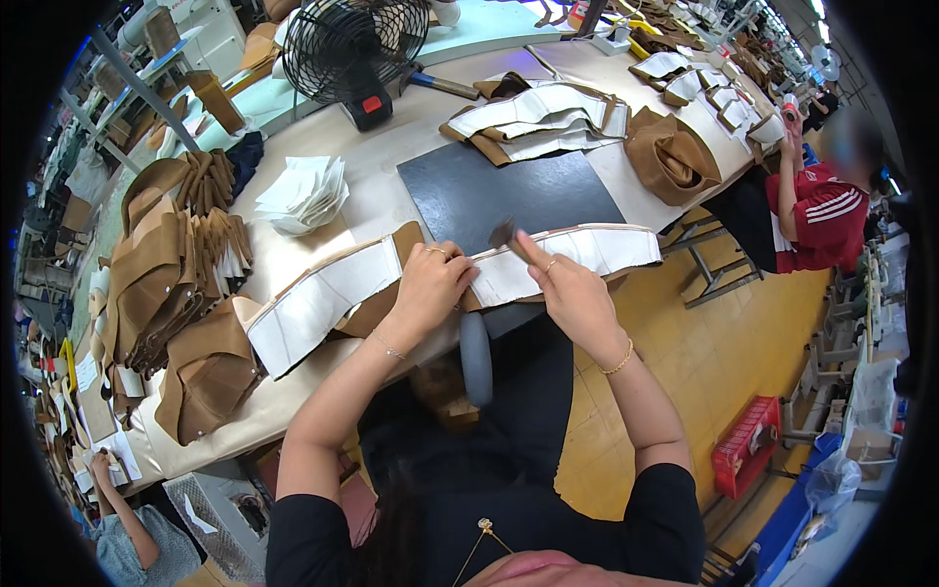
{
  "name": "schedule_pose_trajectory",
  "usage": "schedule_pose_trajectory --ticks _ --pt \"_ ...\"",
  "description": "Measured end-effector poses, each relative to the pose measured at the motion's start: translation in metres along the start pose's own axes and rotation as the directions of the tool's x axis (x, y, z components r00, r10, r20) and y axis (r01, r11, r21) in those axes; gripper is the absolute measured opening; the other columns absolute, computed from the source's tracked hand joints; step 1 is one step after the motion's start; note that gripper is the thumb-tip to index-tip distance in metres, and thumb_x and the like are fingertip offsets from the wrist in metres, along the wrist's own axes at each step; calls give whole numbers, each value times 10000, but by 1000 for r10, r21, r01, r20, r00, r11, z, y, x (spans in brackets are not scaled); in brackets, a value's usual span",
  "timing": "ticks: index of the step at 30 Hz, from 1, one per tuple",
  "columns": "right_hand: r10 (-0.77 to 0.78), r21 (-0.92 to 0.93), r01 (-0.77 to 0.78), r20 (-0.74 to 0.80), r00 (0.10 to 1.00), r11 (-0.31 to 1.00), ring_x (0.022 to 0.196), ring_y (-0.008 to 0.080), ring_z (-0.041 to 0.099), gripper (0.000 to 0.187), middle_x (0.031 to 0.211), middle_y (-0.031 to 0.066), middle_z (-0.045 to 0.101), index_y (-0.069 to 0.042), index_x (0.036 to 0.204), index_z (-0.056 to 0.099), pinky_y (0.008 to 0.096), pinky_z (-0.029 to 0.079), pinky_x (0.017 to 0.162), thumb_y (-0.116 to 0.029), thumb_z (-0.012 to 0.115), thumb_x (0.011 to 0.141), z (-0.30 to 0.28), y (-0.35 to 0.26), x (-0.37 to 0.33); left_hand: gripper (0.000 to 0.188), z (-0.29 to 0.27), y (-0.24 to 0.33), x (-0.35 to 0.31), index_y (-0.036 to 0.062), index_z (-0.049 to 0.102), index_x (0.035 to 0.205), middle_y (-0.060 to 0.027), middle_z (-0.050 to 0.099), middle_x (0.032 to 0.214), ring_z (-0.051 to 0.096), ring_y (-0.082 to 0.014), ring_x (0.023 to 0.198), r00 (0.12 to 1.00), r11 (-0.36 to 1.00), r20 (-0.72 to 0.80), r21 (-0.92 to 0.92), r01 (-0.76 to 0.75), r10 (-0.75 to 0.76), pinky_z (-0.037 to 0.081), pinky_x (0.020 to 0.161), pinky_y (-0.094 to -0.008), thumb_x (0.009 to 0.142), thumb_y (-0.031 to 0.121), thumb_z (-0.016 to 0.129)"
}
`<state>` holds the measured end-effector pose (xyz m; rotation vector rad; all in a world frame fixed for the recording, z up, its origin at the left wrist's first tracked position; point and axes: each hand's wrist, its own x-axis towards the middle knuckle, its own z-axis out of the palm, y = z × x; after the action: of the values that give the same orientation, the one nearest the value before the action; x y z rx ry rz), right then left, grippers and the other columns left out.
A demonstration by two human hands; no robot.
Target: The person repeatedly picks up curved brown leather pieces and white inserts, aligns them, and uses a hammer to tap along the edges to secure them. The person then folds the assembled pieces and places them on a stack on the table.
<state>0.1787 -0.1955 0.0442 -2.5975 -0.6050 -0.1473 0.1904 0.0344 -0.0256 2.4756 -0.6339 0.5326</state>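
A long brown leather piece with white backing (pixel 325 303) lies curved along the front of the bench. My left hand (pixel 430 284) is closed on its edge near the middle, fingertips pinched together. In my right hand (pixel 575 298) is a short tool with a dark, blurred head (pixel 503 234); its kind is unclear. That hand is above the white-backed right part (pixel 606 249) of the work. Behind it lies a flat dark slab (pixel 509 186). A grey rounded handle (pixel 476 357) sticks out over the bench's front edge between my arms.
Brown leather stacks (pixel 147 293) and white sheets (pixel 305 194) lie to the left. A black fan (pixel 354 49) stands at the back, beside a blue-handled tool (pixel 440 84). Farther right are white-backed pieces (pixel 538 117), a brown leather roll (pixel 671 155) and a person in red (pixel 827 215).
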Motion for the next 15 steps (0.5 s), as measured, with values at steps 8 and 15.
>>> schedule_pose_trajectory --ticks 8,15 --pt "-37 -68 45 119 992 997 668 329 626 498 800 129 629 -256 1468 495 425 514 624 -159 571 985 12 -11 8 143 -13 6 -6 87 738 853 -39 642 925 601 -228 903 1000 994 -27 111 1 2 421 830 -370 845 229 733" --pt "-93 -76 113 234 968 991 722 327 655 492 831 128 644 -253 1474 471 430 537 644 -208 559 992 15 -7 9 133 -119 34 -87 51 753 947 -81 666 994 608 -248 940 955 966 -147 -33 257 -259 498 829 -361 820 83 774"
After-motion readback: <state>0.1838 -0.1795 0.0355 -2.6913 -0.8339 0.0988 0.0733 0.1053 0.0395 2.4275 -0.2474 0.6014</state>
